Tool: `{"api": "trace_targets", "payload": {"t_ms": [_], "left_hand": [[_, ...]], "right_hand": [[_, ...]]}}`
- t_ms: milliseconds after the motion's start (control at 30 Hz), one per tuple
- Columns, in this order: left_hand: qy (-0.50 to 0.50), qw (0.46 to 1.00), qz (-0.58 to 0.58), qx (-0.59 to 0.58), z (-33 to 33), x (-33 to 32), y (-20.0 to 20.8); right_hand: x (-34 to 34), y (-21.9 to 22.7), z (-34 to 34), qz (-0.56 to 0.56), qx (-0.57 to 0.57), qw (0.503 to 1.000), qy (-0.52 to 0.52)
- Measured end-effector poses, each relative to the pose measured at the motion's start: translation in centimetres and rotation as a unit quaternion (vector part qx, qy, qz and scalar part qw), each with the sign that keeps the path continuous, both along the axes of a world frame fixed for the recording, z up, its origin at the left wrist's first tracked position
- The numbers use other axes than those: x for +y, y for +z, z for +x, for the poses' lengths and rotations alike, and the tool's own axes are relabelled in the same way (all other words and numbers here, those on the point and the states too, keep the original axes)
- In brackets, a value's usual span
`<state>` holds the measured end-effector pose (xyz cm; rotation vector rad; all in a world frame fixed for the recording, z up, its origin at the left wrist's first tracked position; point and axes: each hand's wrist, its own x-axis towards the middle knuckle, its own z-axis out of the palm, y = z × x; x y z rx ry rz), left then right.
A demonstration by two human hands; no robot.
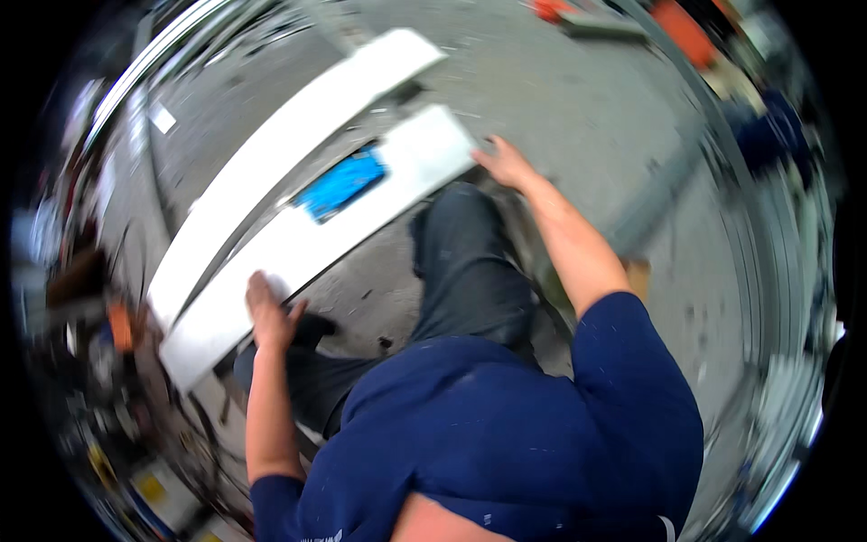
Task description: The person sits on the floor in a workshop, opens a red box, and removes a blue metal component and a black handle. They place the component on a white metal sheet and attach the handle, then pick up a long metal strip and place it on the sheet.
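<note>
A long white panel (343, 242) lies slantwise in front of me, over my knees. My left hand (268, 313) rests on its near edge toward the left end, fingers stretched out over the surface and thumb apart. At the right end my right hand (508, 165) touches the corner with its fingers spread, though blur softens the contact. A blue thing, flat and roughly rectangular (343, 183), sits at the panel's far edge; its kind is unclear. Just beyond lies a second white panel (271, 149), curved in this view, with a narrow gap between the two.
Long metal profiles (158, 59) run along the far left, and more profiles (786, 379) stand at the right. Cables and tools (194, 425) clutter the left side. An orange object (684, 34) is at the far right. Grey concrete floor (542, 81) surrounds the panels.
</note>
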<state>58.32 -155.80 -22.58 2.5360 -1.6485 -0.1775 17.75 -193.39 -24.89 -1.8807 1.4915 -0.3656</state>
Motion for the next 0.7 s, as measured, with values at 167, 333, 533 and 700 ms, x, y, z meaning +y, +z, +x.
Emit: {"api": "trace_targets", "payload": {"t_ms": [167, 333, 533, 700], "left_hand": [[0.006, 0.993, -0.108, 0.050, 1.8, 1.0, -1.8], [-0.006, 0.997, -0.069, 0.047, 3.1, -2.4, -1.4], [0.058, 0.998, -0.035, 0.016, 5.7, -5.6, -0.2], [0.106, 0.993, 0.028, -0.052, 7.9, -7.0, 3.0]], "right_hand": [[-1.2, 4.7, -16.2, -0.077, 0.020, 0.992, -0.102], [12.4, 4.8, -40.0, -0.017, 0.101, 0.920, -0.378], [26.9, -10.6, -52.0, 0.197, 0.233, 0.887, -0.347], [27.7, -17.4, -47.5, 0.287, 0.248, 0.880, -0.286]]}}
